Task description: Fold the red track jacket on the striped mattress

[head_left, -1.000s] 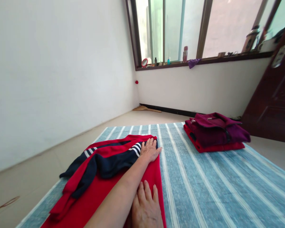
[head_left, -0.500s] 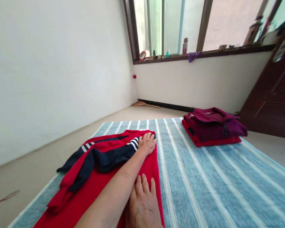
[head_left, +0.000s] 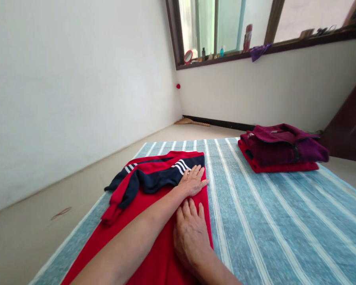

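Note:
A red and navy jacket (head_left: pixel 157 166) with white stripes on its sleeves lies spread on a bed-like surface with a blue striped cloth (head_left: pixel 234 213). One sleeve is folded across it, its cuff toward the left. My left hand (head_left: pixel 193 181) rests flat on the jacket near its right edge, fingers spread, just below the white stripes. Closer to me, my right hand (head_left: pixel 192 227) also lies on the red fabric, palm down with its fingers stretched forward. Neither hand grips the cloth. My left forearm covers part of the jacket.
Folded clothes, a purple jacket (head_left: pixel 284 144) on top of a red garment (head_left: pixel 284 168), sit at the far right of the cloth. A broom (head_left: pixel 192 122) lies on the floor by the back wall. Small items and a bottle (head_left: pixel 247 38) stand on the windowsill.
The view has shifted, so things appear further right and higher. My left hand has slid toward me along the jacket's right edge, uncovering the navy part by the stripes. My right wrist now shows.

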`<state>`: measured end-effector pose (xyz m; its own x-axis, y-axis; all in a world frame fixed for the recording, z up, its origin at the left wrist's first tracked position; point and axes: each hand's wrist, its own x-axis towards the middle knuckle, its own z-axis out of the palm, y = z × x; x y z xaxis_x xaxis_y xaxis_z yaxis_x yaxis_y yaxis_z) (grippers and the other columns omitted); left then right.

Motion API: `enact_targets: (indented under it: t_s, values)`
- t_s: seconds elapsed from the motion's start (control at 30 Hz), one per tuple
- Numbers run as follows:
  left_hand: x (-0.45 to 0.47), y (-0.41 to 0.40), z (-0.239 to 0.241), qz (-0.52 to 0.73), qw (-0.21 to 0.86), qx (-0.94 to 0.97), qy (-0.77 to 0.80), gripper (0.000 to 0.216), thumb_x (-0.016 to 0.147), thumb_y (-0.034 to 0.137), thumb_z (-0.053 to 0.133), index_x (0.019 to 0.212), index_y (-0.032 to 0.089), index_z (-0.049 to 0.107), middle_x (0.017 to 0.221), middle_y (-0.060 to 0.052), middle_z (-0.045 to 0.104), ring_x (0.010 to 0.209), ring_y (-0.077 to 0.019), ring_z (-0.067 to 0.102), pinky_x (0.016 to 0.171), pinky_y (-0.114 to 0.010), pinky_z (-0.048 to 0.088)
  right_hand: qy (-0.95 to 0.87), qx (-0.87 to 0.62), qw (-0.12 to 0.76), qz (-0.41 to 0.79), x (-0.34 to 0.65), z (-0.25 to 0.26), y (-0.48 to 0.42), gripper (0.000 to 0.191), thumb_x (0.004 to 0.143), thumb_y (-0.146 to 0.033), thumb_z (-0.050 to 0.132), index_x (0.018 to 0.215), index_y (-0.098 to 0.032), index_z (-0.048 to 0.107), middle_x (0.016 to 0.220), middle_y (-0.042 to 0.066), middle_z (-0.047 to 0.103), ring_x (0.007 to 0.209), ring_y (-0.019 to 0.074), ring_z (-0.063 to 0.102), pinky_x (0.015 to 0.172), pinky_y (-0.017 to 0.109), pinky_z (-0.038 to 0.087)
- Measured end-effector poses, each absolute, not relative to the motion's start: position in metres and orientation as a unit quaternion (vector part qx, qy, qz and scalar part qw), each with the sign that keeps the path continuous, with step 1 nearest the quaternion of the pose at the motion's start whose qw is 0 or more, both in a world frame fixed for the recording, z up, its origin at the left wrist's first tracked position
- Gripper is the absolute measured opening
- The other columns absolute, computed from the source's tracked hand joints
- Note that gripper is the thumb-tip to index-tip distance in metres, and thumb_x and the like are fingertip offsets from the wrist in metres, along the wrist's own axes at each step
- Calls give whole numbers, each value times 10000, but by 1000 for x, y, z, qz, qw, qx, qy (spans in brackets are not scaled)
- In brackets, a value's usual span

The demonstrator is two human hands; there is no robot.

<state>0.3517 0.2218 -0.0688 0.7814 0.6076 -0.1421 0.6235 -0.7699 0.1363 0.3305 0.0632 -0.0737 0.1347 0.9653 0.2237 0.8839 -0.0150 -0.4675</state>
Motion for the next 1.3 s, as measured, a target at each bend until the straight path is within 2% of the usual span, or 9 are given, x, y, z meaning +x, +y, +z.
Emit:
enact_targets:
  t_s: [0.13,0.27,0.37,0.47,0.53,0.63,0.7,0.97,1.3]
  values:
    - [353,219,-62,-37,96,940,325,619,917,544,269,1417,179,263,1522,-87,202,1402,-222,112,1121,-466,121,-660,-705,251,65,331,-72,61,554,828,-212,392,1363,-69,416,1361,196,446,1283,349,332,1041,574,202]
    - [340,199,-42,15,87,939,332,529,938,457,296,1337,124,394,1490,-112,284,1386,-202,186,1128,-375,167,-662,-706,248,51,333,-71,59,526,836,-215,391,1343,-85,443,1348,179,463,1267,349,335,1034,578,198]
    - [309,159,-26,59,91,935,338,494,951,406,262,1310,110,429,1444,-112,372,1353,-158,276,1121,-286,208,-670,-705,229,48,336,-73,56,490,879,-256,380,1350,-134,441,1347,153,469,1262,337,340,1037,568,187]
    - [266,96,-14,94,101,932,336,471,937,366,307,1314,114,432,1435,-96,390,1354,-166,277,1130,-308,236,-678,-706,200,43,339,-76,54,450,935,-291,330,1364,-185,418,1380,120,440,1279,296,332,1048,522,190]
    - [237,48,-12,114,99,932,329,493,923,342,347,1375,147,361,1457,-80,358,1366,-195,255,1130,-381,265,-680,-707,191,46,340,-78,54,416,945,-278,314,1322,-184,461,1382,119,436,1293,282,316,1046,501,196]
    - [202,-18,-21,105,83,934,331,591,907,340,409,1452,280,191,1497,-35,272,1369,-229,244,1103,-447,321,-668,-717,191,44,340,-79,55,373,926,-275,338,1208,-138,540,1336,163,468,1281,307,314,1022,520,201]
    - [187,-48,-31,70,81,941,320,682,886,371,465,1467,280,120,1502,-53,244,1365,-250,245,1092,-456,333,-661,-724,195,36,339,-79,55,355,911,-283,358,1165,-131,554,1305,173,487,1263,309,326,1015,519,193]
    - [184,-69,-40,3,118,935,335,575,892,425,469,1408,218,323,1467,-81,317,1353,-237,275,1095,-474,299,-653,-730,202,7,338,-81,52,303,890,-298,384,1079,-162,579,1206,135,550,1203,280,380,1001,448,201]
    - [152,-105,-46,171,34,882,438,428,884,289,463,1294,164,470,1324,-130,520,1247,-235,457,1015,-403,447,-655,-728,204,-5,342,-86,52,261,878,-296,405,1034,-181,580,1179,106,564,1167,260,407,984,422,213]
